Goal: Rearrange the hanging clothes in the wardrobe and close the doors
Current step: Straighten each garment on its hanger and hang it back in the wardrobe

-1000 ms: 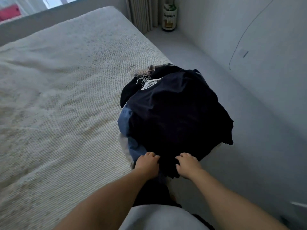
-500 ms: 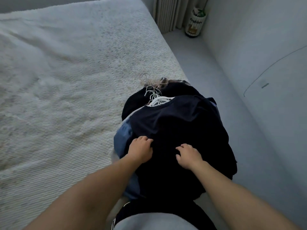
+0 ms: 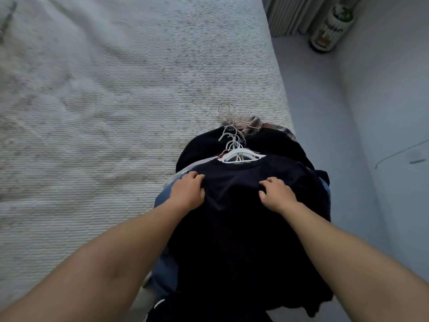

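A pile of clothes on hangers lies on the right edge of the bed (image 3: 116, 112). On top is a dark navy shirt (image 3: 234, 182) on a white hanger (image 3: 239, 155). Several more hanger hooks (image 3: 228, 119) stick out beyond it, over black and plaid garments. A blue garment (image 3: 162, 198) shows at the left under the pile. My left hand (image 3: 188, 194) grips the navy shirt near its left shoulder. My right hand (image 3: 276, 195) grips the shirt's fabric near its right shoulder. The wardrobe is out of view.
A narrow strip of grey floor (image 3: 313, 89) runs between the bed and the pale wall (image 3: 390, 101) on the right. A printed cylindrical container (image 3: 329, 29) stands in the far corner beside a ribbed curtain (image 3: 287, 15).
Both hands have slid up the navy shirt from its lower hem to its shoulders. My head has leaned further over the pile.
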